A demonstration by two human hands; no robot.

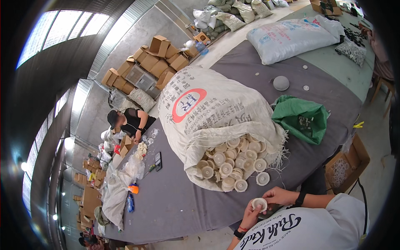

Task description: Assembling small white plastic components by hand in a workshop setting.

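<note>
Cream-coloured, round plastic cap [260,204] faces up toward the camera, its circular outline about equally broad every way, between a worker's left hand [249,216] and right hand [276,196], fingers of both pinching its rim, near a grey cloth-covered table [179,200]. Beyond, similar cream caps [225,169] crowd a white woven sack's [233,104] open mouth.

Bright windows [60,27], grey wall [134,32], pale floor [223,44], cloth-covered table [179,204].

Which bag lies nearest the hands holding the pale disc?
The big cream sack with the red oval: its mouth opens nearer the hands than the green bag does.
</note>
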